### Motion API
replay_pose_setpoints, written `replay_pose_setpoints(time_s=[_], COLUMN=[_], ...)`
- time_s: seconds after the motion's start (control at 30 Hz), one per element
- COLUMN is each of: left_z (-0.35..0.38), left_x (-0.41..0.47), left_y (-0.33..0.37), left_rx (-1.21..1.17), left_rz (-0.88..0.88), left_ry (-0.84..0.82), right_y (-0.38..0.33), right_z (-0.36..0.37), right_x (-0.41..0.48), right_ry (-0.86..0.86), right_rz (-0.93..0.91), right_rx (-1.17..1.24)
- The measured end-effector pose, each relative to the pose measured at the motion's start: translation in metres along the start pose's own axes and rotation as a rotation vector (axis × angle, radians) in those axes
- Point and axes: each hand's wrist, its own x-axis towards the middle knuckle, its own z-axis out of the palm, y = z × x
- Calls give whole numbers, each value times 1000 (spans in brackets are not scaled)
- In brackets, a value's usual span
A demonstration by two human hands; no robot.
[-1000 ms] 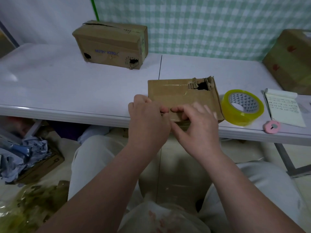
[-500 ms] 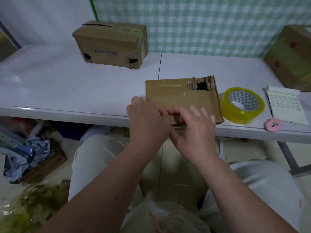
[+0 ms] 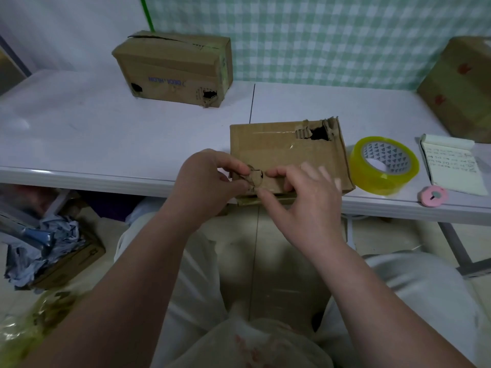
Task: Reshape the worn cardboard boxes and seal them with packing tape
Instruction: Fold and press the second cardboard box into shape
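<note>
A worn cardboard box [image 3: 281, 152] lies at the front edge of the white table [image 3: 79, 134], with a torn hole at its far right corner and a torn patch at its near left corner. My left hand [image 3: 210, 179] pinches the crumpled cardboard at that near left corner. My right hand [image 3: 305, 192] grips the box's front edge, its thumb and forefinger round the same torn spot. A roll of yellow packing tape [image 3: 384, 164] lies flat just right of the box.
A second worn box [image 3: 175, 67] with two holes stands at the back left. A third box [image 3: 462, 86] sits at the far right. A written notepad [image 3: 451, 166] and a pink round cutter [image 3: 433, 196] lie right of the tape. Crumpled paper fills a bin [image 3: 45, 251] on the floor.
My hands have parted slightly, baring the torn crumpled cardboard at the box's near left corner. My left fingers now pinch that torn piece. The box itself has stayed put.
</note>
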Motion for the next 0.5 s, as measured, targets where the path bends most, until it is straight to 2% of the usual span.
replay_pose_setpoints(time_s=[0.23, 0.5], left_z=[9, 14], left_x=[1, 3], left_y=[-9, -15], left_rx=[-126, -89], left_rz=[-25, -3], left_ry=[62, 149], right_y=[-4, -14], right_z=[1, 1], right_x=[10, 19], right_ry=[-26, -95], right_rz=[39, 31], right_rx=[3, 32])
